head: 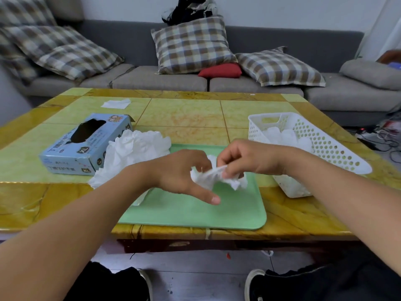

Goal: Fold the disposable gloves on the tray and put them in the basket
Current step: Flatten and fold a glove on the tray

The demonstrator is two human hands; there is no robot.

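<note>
The task seems partly done: some folded gloves [288, 135] already lie in the white basket [338, 153], and a heap of loose gloves [134, 151] waits at the tray's [195, 211] left edge. Above the tray, the left hand [182, 172] and right hand [245, 157] both pinch one crumpled white glove [217, 174], thin and wrinkled, not yet folded.

The table [186, 114] is glossy, marble-patterned stone or laminate in yellow and green. At its near edge lies a matt green plastic tray [195, 213]; toward the right edge, a perforated white plastic basket [325, 146]. The gloves [134, 146] are thin, crinkled white film. The box [86, 146] is printed cardboard.
</note>
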